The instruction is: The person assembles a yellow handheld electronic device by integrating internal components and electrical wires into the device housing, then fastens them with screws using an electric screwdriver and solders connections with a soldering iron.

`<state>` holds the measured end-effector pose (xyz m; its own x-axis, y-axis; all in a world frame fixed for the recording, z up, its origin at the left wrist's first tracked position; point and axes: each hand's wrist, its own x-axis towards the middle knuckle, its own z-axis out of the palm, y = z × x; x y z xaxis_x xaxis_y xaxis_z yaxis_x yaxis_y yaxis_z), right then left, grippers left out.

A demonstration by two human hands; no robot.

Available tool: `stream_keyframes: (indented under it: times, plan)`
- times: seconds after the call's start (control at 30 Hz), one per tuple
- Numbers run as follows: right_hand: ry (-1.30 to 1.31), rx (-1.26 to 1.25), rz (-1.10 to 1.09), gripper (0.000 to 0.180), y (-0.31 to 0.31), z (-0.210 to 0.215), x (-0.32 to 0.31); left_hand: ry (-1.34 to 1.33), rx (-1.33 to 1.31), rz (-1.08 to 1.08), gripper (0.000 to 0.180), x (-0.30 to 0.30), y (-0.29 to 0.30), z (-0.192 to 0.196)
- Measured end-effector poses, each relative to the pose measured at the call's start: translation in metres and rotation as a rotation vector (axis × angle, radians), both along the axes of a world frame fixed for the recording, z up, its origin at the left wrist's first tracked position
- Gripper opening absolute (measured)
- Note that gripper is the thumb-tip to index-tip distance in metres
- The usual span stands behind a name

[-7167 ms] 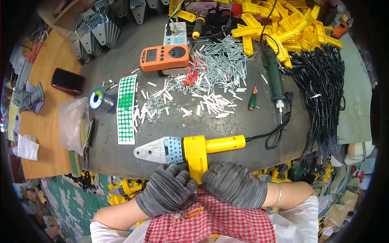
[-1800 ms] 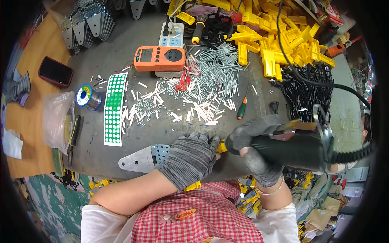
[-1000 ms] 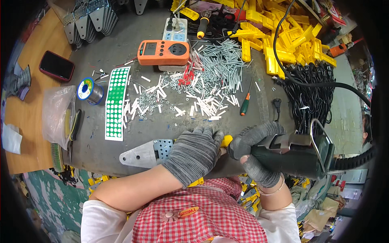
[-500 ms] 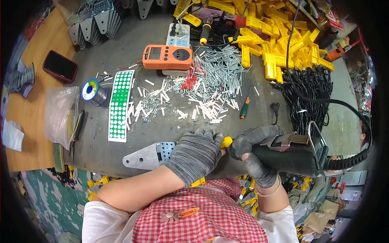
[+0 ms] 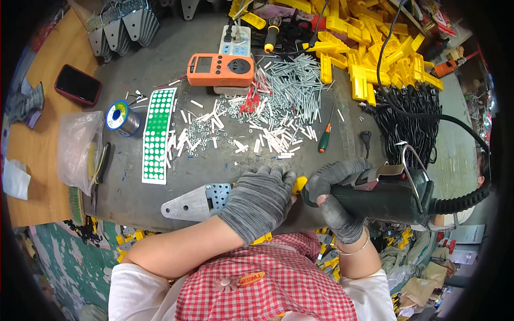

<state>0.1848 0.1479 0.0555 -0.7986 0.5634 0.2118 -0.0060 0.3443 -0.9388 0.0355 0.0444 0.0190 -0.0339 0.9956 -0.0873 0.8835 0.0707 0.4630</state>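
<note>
My left hand [image 5: 257, 200], in a grey knitted glove, is closed over the yellow handle [image 5: 300, 185] of a tool lying crosswise at the bench's front edge. Its flat grey metal plate [image 5: 187, 206], tapered and with holes, sticks out to the left beside a perforated bluish metal guard [image 5: 218, 196]. Gloved likewise, my right hand [image 5: 340, 198] grips the front end of a dark green corded power tool [image 5: 380, 203] held level, its nose toward the yellow handle. A metal bail and a ribbed cord sleeve are at its rear. My fingers hide where the two tools meet.
Beyond my hands lie screws [image 5: 297, 88], white sleeves [image 5: 278, 140] and nuts. An orange meter [image 5: 220, 70], a solder spool [image 5: 123, 119], a green-dotted sticker sheet [image 5: 156, 136] and a screwdriver [image 5: 325, 138] surround them. Yellow handle shells [image 5: 385, 53] and black cords [image 5: 409, 125] crowd the right.
The power tool's rear has risen slightly and its metal bail has swung a little left. Both hands keep their grip, and the metal plate stays nearly where it was.
</note>
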Motion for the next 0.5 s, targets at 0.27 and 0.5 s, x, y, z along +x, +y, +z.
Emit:
stream_keyframes:
  times: [0.27,0.5]
  plan:
    - [0.090,-0.112,-0.066,0.028,-0.010,-0.013,0.023,-0.032,-0.039,-0.026,0.051,-0.005,-0.001,0.004]
    - [-0.019,-0.288,0.369,0.022,-0.064,0.010,0.016,-0.039,-0.045,-0.008,0.055,-0.006,0.000,0.005]
